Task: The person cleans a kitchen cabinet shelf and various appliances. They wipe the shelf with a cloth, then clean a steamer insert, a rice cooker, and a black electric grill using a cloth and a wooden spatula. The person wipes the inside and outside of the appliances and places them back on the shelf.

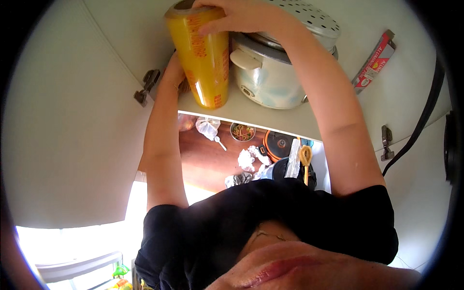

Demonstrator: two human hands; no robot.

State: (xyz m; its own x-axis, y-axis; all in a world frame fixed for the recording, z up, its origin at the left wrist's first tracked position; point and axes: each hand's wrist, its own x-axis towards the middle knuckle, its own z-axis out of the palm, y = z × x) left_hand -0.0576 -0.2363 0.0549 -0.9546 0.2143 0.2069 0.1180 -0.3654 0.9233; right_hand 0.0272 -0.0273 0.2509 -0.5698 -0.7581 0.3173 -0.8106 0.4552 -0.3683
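A big roll of yellow plastic wrap stands upright near the front of a cupboard shelf. Over its upper end lies my right hand, with thumb and fingers around the rim. My left hand reaches in behind the roll's left side; its fingers are hidden, so whether it holds something there cannot be told. A brownish object, mostly covered, shows beside that wrist. Just right of the roll sits a pale rice cooker with a side handle, and a perforated metal steamer tray rests on top.
An aluminium foil box leans at the cupboard's right side. Open doors with metal hinges flank both arms. On the brown surface below are a bowl of food, a plastic bag, an orange-rimmed lid and a wooden-handled brush.
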